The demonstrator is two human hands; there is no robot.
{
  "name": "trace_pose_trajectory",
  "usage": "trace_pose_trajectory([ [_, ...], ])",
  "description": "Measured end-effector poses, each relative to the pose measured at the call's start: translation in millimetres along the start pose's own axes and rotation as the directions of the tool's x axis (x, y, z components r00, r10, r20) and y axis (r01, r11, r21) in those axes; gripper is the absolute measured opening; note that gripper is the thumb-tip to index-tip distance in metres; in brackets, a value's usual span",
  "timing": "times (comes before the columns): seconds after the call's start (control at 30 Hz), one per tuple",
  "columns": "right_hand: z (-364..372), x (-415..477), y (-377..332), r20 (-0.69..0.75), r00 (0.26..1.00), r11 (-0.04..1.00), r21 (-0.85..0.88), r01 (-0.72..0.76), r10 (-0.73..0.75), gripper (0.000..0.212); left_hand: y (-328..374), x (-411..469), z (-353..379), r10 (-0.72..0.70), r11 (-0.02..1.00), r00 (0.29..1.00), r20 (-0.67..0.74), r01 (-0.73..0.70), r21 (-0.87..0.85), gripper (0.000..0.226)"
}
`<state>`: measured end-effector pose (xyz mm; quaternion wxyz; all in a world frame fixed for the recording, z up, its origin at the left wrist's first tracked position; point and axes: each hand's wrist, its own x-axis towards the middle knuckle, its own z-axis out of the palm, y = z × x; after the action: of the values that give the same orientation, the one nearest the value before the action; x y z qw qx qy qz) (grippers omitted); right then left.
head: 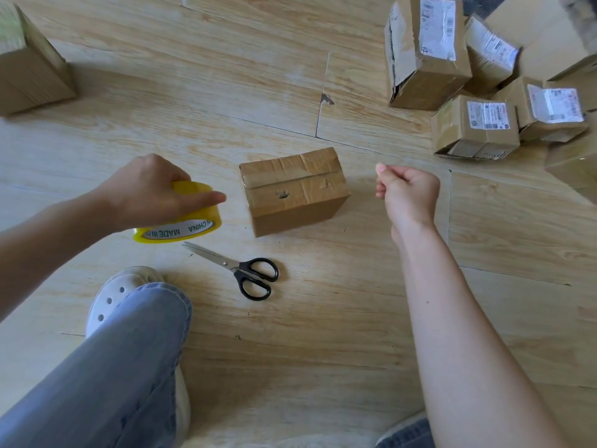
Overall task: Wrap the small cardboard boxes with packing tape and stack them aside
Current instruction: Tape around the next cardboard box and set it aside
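While the left grip (151, 192) holds tape (190, 228), the box (294, 189) lies just beside.

Grips a yellow tape roll (193, 229) from above with the left hand (148, 192), index finger stretched forward; holds the right hand (410, 192) apart, fingers curled into a fist

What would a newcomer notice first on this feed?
The yellow tape roll gripped in the left hand, left of centre, draws the eye first, beside the small brown box sitting alone on the wooden floor mid-frame. The right hand hovers right of that box with fingers curled, nothing visible in it. Black-handled scissors lie nearer the person, and a pile of labelled boxes fills the upper right corner.
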<state>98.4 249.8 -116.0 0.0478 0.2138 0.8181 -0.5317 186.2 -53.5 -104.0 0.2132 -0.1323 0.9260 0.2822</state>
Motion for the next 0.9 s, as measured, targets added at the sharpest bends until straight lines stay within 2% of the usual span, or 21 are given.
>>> trace_pose_trajectory([
  [0.27,10.0,9.8,4.8,0.031,0.995,0.995,-0.007,-0.095,0.095,0.021,-2.7,7.3,4.1,-0.012,1.000,1.000,0.029,0.012,-0.004,0.062],
  [0.37,10.9,8.4,12.3,0.025,0.993,0.993,0.011,-0.119,0.119,0.013,-4.6,7.3,8.5,-0.009,1.000,0.999,0.044,0.009,0.005,0.059],
  [0.6,18.5,10.1,25.1,-0.002,0.989,0.989,-0.001,-0.147,0.147,0.023,-9.9,15.0,16.4,-0.007,0.998,0.999,0.035,0.004,0.066,0.066],
  [0.9,35.3,0.3,46.8,-0.004,0.965,0.964,0.031,-0.263,0.263,0.016,-16.6,27.4,32.9,0.016,0.995,1.000,0.026,-0.018,0.096,0.077],
])
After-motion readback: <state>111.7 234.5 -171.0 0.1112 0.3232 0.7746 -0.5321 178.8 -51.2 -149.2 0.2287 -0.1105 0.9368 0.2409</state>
